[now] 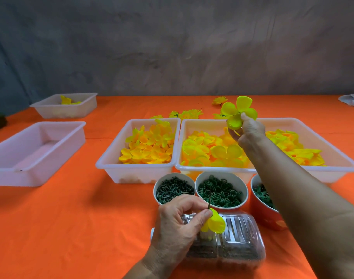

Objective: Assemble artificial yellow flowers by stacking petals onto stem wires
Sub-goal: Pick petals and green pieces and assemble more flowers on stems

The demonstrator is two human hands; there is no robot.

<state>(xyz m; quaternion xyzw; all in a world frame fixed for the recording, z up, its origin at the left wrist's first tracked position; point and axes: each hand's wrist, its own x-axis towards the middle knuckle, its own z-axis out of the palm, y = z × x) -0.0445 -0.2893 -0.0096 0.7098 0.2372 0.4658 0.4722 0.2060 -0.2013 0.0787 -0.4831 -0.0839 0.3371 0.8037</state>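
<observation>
Left fingers (204, 215) pinch a stem wire (209, 202) just below its bare tip, a small petal (216, 221) already threaded beneath them, at 6 o'clock on the orange tabletop (71, 218). The left hand (178, 224) hovers over a clear tray (240, 234). At 1 o'clock, right fingers (245, 117) pinch a larger four-lobed petal (237, 113) near its centre, lifted clear of the bin (192, 125) of petals below the right hand (250, 133).

To seat it well, the centre hole likely needs lining up over the wire tip, with the wire kept upright and steady, and the petal slid down flat until it nests on the first. Pinching too far out could crumple a lobe.

Cups of green parts (220, 193) stand between the hands; finished flowers (190, 114) lie at 12 o'clock.
</observation>
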